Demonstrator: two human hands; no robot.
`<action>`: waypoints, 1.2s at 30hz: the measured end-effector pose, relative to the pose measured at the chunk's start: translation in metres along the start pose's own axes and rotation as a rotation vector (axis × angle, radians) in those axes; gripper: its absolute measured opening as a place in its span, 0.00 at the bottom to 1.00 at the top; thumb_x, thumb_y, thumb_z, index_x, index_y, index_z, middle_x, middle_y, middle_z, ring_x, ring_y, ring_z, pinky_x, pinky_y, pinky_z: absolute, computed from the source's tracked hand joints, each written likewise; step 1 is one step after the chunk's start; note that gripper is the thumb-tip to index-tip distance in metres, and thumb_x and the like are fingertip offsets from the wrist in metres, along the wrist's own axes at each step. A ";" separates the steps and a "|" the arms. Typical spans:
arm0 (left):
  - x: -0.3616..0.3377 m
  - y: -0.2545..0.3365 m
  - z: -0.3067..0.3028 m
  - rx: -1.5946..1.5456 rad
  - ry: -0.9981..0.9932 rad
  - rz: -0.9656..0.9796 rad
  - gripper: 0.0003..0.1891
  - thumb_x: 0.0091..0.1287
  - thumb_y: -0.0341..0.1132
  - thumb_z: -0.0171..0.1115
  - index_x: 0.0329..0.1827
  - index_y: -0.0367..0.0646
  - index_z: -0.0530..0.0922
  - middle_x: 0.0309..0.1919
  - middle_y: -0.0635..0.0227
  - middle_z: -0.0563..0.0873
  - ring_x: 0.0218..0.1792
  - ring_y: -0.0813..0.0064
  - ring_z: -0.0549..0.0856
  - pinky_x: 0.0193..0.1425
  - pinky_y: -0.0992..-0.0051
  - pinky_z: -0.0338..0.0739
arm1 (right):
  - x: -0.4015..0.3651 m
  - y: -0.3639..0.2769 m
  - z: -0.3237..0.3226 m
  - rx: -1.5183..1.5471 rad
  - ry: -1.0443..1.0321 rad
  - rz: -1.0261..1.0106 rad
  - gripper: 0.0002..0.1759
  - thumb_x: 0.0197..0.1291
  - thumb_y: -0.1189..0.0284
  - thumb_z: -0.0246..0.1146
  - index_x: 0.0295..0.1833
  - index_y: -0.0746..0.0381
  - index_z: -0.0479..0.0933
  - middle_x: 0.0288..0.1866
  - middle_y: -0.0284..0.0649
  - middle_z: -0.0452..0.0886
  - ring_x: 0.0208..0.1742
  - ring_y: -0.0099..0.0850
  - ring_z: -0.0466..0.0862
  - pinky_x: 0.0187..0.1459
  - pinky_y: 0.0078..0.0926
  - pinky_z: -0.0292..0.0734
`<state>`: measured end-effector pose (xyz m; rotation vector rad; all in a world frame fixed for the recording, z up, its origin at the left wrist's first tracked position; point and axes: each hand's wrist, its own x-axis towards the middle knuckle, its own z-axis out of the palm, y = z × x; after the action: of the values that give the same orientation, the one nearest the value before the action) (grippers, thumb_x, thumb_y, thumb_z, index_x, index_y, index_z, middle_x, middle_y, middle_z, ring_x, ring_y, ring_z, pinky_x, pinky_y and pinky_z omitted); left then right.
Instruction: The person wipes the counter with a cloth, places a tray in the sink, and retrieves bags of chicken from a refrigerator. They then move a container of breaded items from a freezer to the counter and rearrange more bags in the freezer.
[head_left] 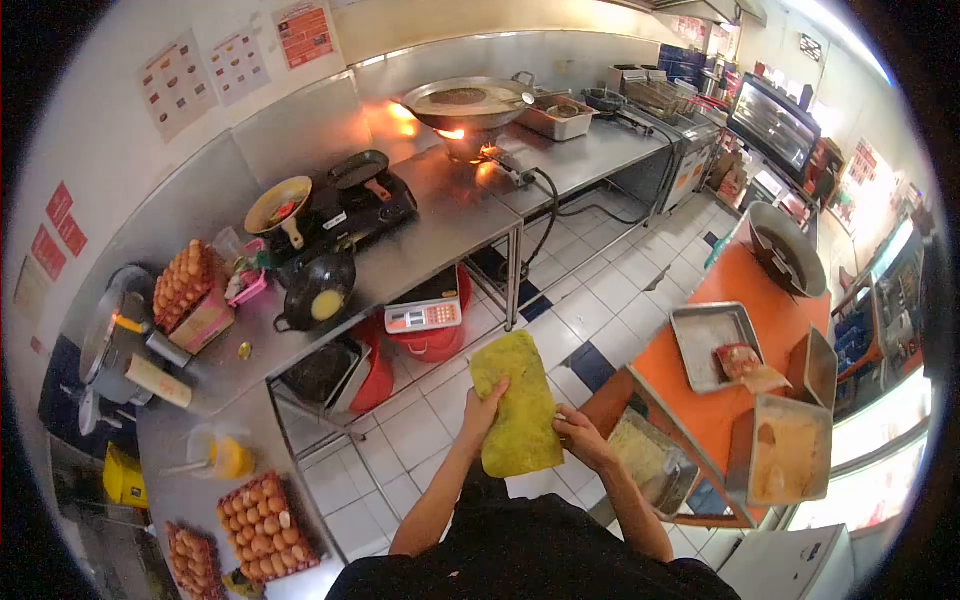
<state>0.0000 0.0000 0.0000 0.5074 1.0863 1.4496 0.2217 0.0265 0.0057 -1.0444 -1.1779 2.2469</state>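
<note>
the yellow-green slab (518, 415) is held up left of the orange bench (785, 325), its long axis running away from the person's body (530, 555). the left hand (486, 408) pinches its edge farther from the bench; the right hand (584, 436), nearer the bench, pinches the opposite edge.

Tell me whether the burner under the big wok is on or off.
On: orange flames show at the burner, beneath the big wok.
</note>
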 end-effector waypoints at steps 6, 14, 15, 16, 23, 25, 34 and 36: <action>0.184 0.006 0.009 0.280 -0.035 0.161 0.17 0.66 0.41 0.60 0.46 0.34 0.78 0.37 0.68 0.84 0.36 0.77 0.82 0.40 0.76 0.77 | 0.155 -0.089 -0.011 -0.439 0.499 -0.298 0.14 0.65 0.70 0.53 0.54 0.64 0.69 0.43 0.33 0.74 0.44 0.21 0.72 0.43 0.20 0.69; 0.435 0.044 0.133 0.145 -0.579 -0.384 0.19 0.65 0.46 0.59 0.45 0.35 0.79 0.34 0.70 0.84 0.34 0.80 0.82 0.38 0.77 0.76 | 0.241 -0.195 -0.164 0.154 0.667 -0.446 0.20 0.60 0.69 0.54 0.56 0.68 0.69 0.48 0.42 0.75 0.48 0.32 0.74 0.52 0.31 0.67; 0.452 0.032 0.150 0.160 -0.587 -0.398 0.19 0.65 0.46 0.59 0.45 0.35 0.79 0.34 0.70 0.84 0.34 0.80 0.82 0.38 0.77 0.76 | 0.246 -0.195 -0.188 -0.054 0.854 -0.385 0.22 0.62 0.65 0.53 0.57 0.69 0.67 0.51 0.45 0.74 0.50 0.35 0.73 0.53 0.33 0.67; 0.470 0.022 0.172 0.259 -0.588 -0.243 0.19 0.65 0.46 0.60 0.44 0.36 0.79 0.33 0.67 0.85 0.33 0.75 0.83 0.36 0.75 0.77 | 0.258 -0.201 -0.207 -0.266 1.033 -0.312 0.24 0.64 0.62 0.52 0.58 0.70 0.66 0.53 0.47 0.73 0.53 0.37 0.73 0.54 0.36 0.67; 0.601 0.022 0.321 0.790 -0.694 0.852 0.17 0.61 0.42 0.60 0.46 0.40 0.78 0.43 0.48 0.81 0.38 0.48 0.82 0.39 0.60 0.78 | 0.347 -0.312 -0.314 0.824 0.700 -0.448 0.40 0.62 0.44 0.50 0.68 0.65 0.57 0.66 0.51 0.63 0.65 0.43 0.67 0.59 0.44 0.69; 0.630 0.012 0.368 0.820 -0.952 0.827 0.18 0.58 0.42 0.65 0.46 0.40 0.79 0.45 0.52 0.80 0.40 0.52 0.82 0.42 0.62 0.79 | 0.379 -0.314 -0.385 0.837 0.661 -0.772 0.39 0.61 0.43 0.51 0.65 0.64 0.62 0.63 0.49 0.68 0.63 0.41 0.69 0.56 0.47 0.72; 0.784 0.014 0.534 0.714 -1.684 0.265 0.17 0.58 0.42 0.67 0.44 0.39 0.80 0.44 0.58 0.81 0.49 0.63 0.80 0.55 0.69 0.73 | 0.398 -0.397 -0.579 1.061 0.977 -1.100 0.32 0.62 0.48 0.52 0.61 0.62 0.67 0.60 0.46 0.72 0.60 0.41 0.71 0.56 0.48 0.72; 0.820 0.018 0.579 0.611 -1.733 0.133 0.15 0.59 0.39 0.66 0.43 0.39 0.80 0.42 0.62 0.81 0.48 0.68 0.80 0.54 0.70 0.72 | 0.392 -0.406 -0.614 1.103 1.041 -1.223 0.31 0.62 0.49 0.53 0.61 0.62 0.68 0.60 0.45 0.72 0.60 0.41 0.72 0.57 0.49 0.72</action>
<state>0.2933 0.9583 0.0591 1.8005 -0.0168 0.2854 0.4410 0.8289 -0.0548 -0.5267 0.0691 0.7909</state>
